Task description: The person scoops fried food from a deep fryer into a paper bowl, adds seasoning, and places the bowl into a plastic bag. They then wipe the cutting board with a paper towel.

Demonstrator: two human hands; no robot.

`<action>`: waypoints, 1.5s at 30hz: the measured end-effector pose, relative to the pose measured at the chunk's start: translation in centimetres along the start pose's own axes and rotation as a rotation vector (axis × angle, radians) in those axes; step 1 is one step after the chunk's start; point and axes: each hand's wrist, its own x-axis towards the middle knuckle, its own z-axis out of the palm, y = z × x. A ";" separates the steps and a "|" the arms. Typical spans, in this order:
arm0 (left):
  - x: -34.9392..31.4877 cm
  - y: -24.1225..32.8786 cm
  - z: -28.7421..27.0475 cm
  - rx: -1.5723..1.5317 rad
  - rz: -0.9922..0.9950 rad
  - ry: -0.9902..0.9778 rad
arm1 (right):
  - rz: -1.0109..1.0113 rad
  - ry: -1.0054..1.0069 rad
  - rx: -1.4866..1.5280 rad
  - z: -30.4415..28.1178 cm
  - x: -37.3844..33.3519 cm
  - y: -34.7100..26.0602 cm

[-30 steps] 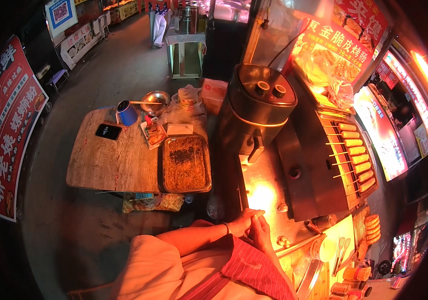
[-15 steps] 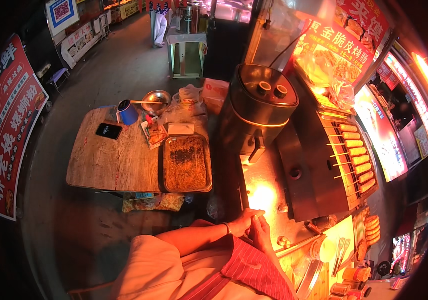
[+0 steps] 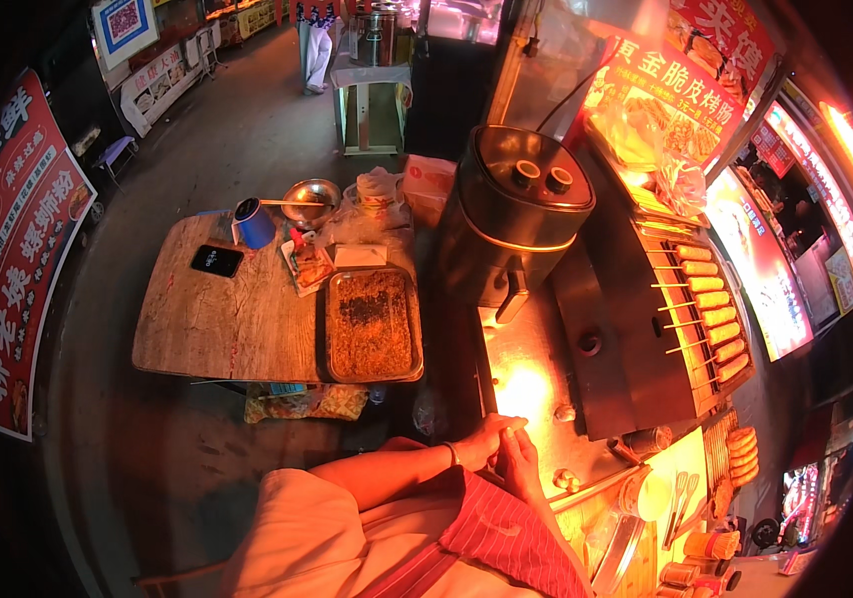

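My left hand (image 3: 480,442) reaches across my lap, a dark band at its wrist. It meets my right hand (image 3: 518,462) at the near edge of a lit metal counter (image 3: 534,344). Both hands are closed, fingers together and touching each other. What lies between them, if anything, is hidden. Just beyond my hands, a few small round pieces lie on the counter, one of them a small ball (image 3: 565,412). Further back stands a dark air fryer (image 3: 526,214) with two knobs on top and a handle in front.
Skewered sausages (image 3: 710,299) line a grill (image 3: 621,339) at right. Tongs (image 3: 681,503) and jars (image 3: 681,575) sit nearer. At left, a wooden table (image 3: 207,324) holds a tray of brown crumbs (image 3: 375,324), a phone (image 3: 217,260), a blue cup (image 3: 254,224) and a metal bowl (image 3: 312,202).
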 end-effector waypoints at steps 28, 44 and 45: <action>0.3 1.0 1.0 -0.040 -0.217 -0.003 | -0.103 0.046 0.010 -0.1 -0.6 0.3; 3.1 -1.7 2.5 -0.097 -0.380 -0.108 | -0.071 0.235 0.028 -2.4 -2.3 1.3; 3.2 -2.0 2.8 -0.101 -0.374 -0.102 | -0.065 0.242 0.021 -2.5 -2.6 1.2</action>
